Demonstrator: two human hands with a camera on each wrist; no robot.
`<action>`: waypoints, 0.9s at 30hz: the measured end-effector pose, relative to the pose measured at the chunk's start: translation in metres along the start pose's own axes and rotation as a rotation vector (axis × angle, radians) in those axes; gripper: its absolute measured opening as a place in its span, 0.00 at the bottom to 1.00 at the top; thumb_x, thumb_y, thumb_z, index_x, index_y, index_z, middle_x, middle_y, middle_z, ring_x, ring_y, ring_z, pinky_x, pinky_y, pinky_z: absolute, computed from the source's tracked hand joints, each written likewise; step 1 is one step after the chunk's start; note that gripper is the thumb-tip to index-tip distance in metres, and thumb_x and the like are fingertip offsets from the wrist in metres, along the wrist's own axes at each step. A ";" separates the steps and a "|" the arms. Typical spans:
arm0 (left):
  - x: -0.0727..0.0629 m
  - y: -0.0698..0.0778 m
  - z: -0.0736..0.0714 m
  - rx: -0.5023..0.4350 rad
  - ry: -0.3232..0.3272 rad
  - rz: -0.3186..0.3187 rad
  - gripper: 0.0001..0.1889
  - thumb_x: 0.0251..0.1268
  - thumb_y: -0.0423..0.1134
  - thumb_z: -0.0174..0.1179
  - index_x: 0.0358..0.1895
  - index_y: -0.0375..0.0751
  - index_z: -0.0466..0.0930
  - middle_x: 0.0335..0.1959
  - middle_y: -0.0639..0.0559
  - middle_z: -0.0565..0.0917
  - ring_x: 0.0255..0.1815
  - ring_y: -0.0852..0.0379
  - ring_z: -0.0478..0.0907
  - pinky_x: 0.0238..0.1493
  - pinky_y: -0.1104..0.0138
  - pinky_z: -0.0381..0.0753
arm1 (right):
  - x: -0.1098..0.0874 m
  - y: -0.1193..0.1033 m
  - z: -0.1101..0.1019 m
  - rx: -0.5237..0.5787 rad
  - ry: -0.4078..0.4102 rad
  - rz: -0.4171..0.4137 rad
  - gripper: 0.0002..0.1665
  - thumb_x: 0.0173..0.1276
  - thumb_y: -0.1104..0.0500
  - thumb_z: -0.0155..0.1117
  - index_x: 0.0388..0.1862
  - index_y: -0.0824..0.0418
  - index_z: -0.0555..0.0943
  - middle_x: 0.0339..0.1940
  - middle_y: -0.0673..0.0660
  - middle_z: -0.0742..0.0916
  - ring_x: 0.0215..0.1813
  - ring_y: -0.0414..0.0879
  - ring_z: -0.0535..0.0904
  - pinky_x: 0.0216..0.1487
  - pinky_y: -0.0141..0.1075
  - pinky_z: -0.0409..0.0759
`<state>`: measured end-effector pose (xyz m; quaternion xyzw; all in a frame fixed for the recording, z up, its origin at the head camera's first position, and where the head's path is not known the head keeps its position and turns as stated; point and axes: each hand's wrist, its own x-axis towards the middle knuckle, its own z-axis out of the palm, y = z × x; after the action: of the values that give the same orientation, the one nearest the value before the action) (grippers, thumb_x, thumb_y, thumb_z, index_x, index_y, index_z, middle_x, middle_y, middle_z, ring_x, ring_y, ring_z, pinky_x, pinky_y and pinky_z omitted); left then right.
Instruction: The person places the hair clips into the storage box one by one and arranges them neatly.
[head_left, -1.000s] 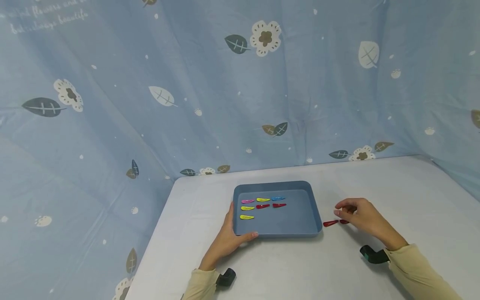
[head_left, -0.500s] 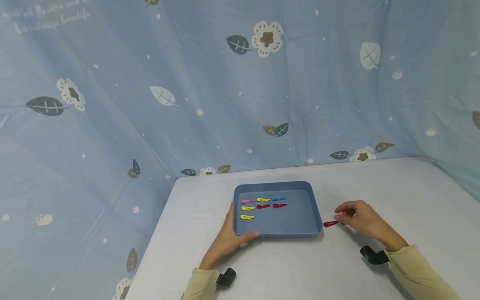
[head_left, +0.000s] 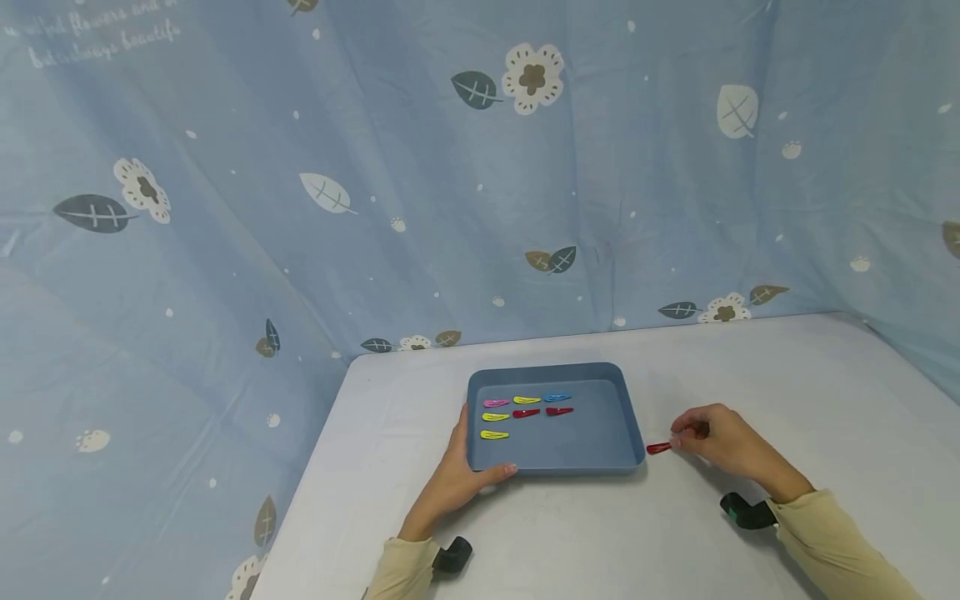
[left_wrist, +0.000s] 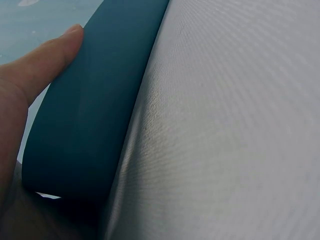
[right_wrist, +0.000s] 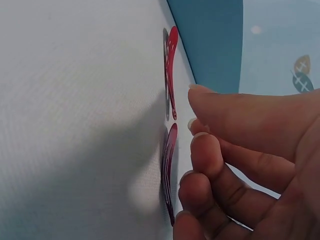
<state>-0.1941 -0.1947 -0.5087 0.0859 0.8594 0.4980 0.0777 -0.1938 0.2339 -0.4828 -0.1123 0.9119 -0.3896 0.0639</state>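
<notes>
The blue-grey tray (head_left: 592,446) lies on the white table, its lower left corner gripped by my left hand (head_left: 452,482). In the left wrist view the thumb (left_wrist: 55,55) rests along the tray wall (left_wrist: 95,105). Inside sit several snap hair clips: a pink one (head_left: 496,403), a blue one (head_left: 557,397), yellow ones (head_left: 495,417) and red ones (head_left: 526,413). Right of the tray, my right hand (head_left: 720,437) hovers with bent fingers over two red hair clips. Both clips, the farther (right_wrist: 171,70) and the nearer (right_wrist: 170,172), lie on the table, apart from the fingertips.
White cloth covers the table (head_left: 585,542). Behind it and at the left hangs a blue curtain (head_left: 420,208) with leaves and flowers. A black wrist device (head_left: 452,555) shows at the left sleeve and another black device (head_left: 746,510) at the right.
My right hand has lowered slightly toward the red hair clips, and its fingers now cover the right one in the head view. The left hand and the tray have stayed put.
</notes>
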 end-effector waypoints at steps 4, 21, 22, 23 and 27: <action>-0.001 0.000 0.000 0.000 0.000 -0.002 0.70 0.52 0.58 0.78 0.86 0.51 0.31 0.88 0.45 0.43 0.87 0.39 0.45 0.81 0.34 0.50 | 0.000 0.000 0.001 0.008 -0.011 0.019 0.08 0.65 0.65 0.70 0.41 0.69 0.86 0.29 0.52 0.83 0.31 0.38 0.72 0.29 0.29 0.73; -0.001 0.000 0.001 -0.001 0.005 -0.009 0.69 0.52 0.59 0.78 0.86 0.54 0.31 0.88 0.46 0.42 0.87 0.39 0.46 0.80 0.33 0.51 | 0.001 -0.004 0.004 -0.018 -0.021 0.051 0.05 0.63 0.68 0.71 0.37 0.68 0.86 0.26 0.52 0.81 0.30 0.41 0.73 0.29 0.29 0.70; -0.001 0.000 0.001 -0.001 0.005 -0.009 0.69 0.52 0.59 0.78 0.86 0.54 0.31 0.88 0.46 0.42 0.87 0.39 0.46 0.80 0.33 0.51 | 0.001 -0.004 0.004 -0.021 -0.022 0.048 0.04 0.64 0.67 0.71 0.37 0.67 0.86 0.26 0.52 0.81 0.30 0.41 0.73 0.29 0.29 0.70; -0.001 0.000 0.001 -0.003 0.005 -0.008 0.69 0.52 0.59 0.78 0.86 0.54 0.31 0.88 0.46 0.42 0.87 0.39 0.45 0.80 0.33 0.50 | 0.001 -0.004 0.005 -0.020 -0.020 0.053 0.04 0.64 0.67 0.71 0.37 0.67 0.86 0.26 0.51 0.81 0.30 0.41 0.73 0.29 0.29 0.70; -0.001 0.000 0.001 -0.003 0.004 -0.010 0.69 0.52 0.59 0.78 0.86 0.55 0.31 0.88 0.47 0.42 0.87 0.40 0.45 0.80 0.33 0.50 | 0.000 -0.003 0.006 -0.029 -0.020 0.044 0.02 0.64 0.67 0.71 0.35 0.65 0.86 0.25 0.51 0.81 0.30 0.41 0.72 0.28 0.29 0.70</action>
<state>-0.1928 -0.1935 -0.5091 0.0807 0.8592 0.4991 0.0786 -0.1924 0.2280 -0.4848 -0.0970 0.9190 -0.3737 0.0801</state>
